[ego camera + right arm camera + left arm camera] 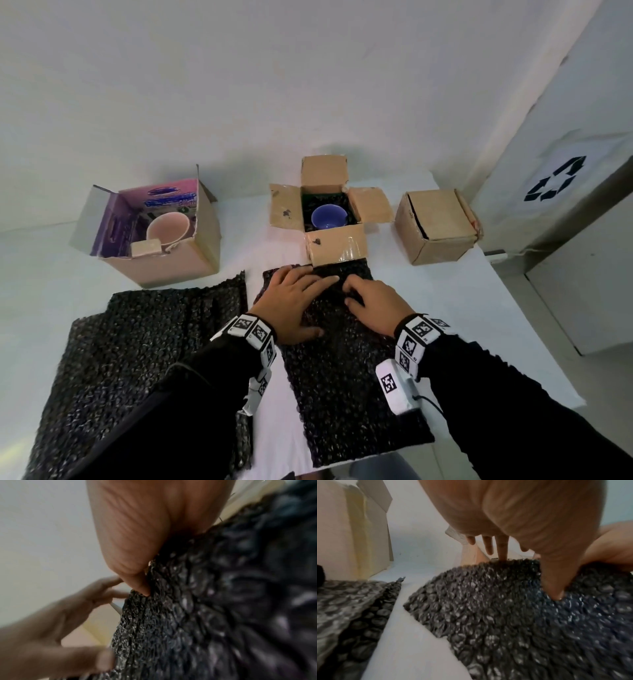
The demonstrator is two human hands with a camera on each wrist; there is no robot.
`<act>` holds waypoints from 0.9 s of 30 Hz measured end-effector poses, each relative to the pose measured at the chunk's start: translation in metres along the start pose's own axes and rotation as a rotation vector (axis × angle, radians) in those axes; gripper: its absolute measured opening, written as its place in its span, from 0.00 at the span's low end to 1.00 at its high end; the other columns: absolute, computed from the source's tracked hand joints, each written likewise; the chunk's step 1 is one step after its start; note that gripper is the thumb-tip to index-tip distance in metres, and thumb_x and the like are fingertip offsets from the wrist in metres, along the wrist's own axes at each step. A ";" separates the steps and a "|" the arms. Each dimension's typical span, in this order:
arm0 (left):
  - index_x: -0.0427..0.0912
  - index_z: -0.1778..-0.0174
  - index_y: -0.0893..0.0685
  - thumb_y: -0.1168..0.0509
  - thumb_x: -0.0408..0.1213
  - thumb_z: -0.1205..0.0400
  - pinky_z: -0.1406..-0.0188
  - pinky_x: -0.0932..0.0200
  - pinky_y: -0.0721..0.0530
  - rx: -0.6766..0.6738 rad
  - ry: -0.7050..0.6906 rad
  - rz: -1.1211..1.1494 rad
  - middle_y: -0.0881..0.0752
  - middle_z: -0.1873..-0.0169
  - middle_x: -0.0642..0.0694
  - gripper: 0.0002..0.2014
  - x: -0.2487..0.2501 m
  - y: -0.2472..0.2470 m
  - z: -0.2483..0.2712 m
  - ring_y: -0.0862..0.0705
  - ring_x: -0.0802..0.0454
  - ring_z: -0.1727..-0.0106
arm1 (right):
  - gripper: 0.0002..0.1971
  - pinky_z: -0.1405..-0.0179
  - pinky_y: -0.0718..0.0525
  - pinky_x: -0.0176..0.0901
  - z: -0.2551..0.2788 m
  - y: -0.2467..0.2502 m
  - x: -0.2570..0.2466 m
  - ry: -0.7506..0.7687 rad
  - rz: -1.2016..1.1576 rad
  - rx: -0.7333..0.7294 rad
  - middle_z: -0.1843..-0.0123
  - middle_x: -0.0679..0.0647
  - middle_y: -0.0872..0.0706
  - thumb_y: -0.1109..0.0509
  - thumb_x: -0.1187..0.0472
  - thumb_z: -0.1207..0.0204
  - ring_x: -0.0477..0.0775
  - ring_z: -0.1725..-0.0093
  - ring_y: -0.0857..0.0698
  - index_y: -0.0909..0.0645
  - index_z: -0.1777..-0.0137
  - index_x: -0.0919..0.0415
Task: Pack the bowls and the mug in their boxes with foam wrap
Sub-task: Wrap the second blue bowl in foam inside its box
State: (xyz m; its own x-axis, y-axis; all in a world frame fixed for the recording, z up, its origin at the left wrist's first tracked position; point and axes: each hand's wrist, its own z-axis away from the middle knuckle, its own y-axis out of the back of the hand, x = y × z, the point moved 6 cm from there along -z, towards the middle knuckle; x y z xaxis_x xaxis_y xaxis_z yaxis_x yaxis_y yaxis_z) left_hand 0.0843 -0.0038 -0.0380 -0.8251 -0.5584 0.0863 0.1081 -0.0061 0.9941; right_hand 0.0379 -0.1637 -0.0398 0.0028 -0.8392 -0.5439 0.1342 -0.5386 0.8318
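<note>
We have both hands on the right-hand foam sheet [346,370], at its far end, just in front of the open middle box [334,209]. Left hand [294,305] lies flat, fingers straight, pressing the sheet; thumb points toward us. Right hand [375,306] has its fingers curled at the sheet's far edge. The right wrist view shows the thumb against the foam, so this grip looks clamped on the sheet, though blur leaves it uncertain.

Key relation: the sheet's long axis runs from the desk's near edge straight toward the middle box, and the blue bowl [329,216] sits inside that box, directly beyond both grips. Both hands are about equally near; the right is slightly closer to the box flap.

The pink mug [168,228] sits in the purple-lined box [154,233] toward the far left of the desk [479,308]. A second foam sheet [137,342] lies at the near left, apart from the first. A third box [436,224] stands shut at the far right.

Our read: the bowl is not wrapped yet, so the next move is likely forward along the sheet's axis.
</note>
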 end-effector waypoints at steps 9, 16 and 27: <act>0.43 0.50 0.25 0.37 0.39 0.19 0.56 0.48 0.23 0.031 0.114 0.180 0.16 0.57 0.42 0.06 -0.018 0.034 -0.009 0.19 0.40 0.54 | 0.17 0.53 0.20 0.52 -0.012 0.034 -0.014 -0.055 -0.130 -0.023 0.52 0.57 0.13 0.39 0.45 0.16 0.60 0.52 0.15 0.23 0.44 0.59; 0.43 0.35 0.31 0.39 0.34 0.21 0.55 0.44 0.19 0.103 0.142 0.222 0.17 0.46 0.40 0.19 -0.015 0.069 -0.017 0.18 0.37 0.52 | 0.27 0.40 0.20 0.44 -0.020 0.054 -0.021 -0.052 -0.267 -0.086 0.43 0.45 0.14 0.16 0.50 0.36 0.47 0.42 0.16 0.20 0.38 0.50; 0.47 0.40 0.19 0.40 0.43 0.19 0.58 0.52 0.21 0.028 0.060 -0.144 0.20 0.44 0.47 0.13 -0.010 0.097 -0.045 0.18 0.44 0.46 | 0.10 0.51 0.22 0.31 -0.038 0.091 -0.043 -0.012 -0.334 -0.225 0.49 0.45 0.11 0.23 0.56 0.27 0.44 0.47 0.15 0.15 0.47 0.49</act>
State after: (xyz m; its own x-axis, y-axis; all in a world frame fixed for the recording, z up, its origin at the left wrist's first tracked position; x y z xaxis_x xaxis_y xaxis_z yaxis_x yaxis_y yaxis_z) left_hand 0.1282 -0.0362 0.0549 -0.7963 -0.6018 -0.0605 -0.0253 -0.0669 0.9974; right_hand 0.0876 -0.1742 0.0552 -0.0892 -0.6220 -0.7779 0.3393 -0.7533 0.5634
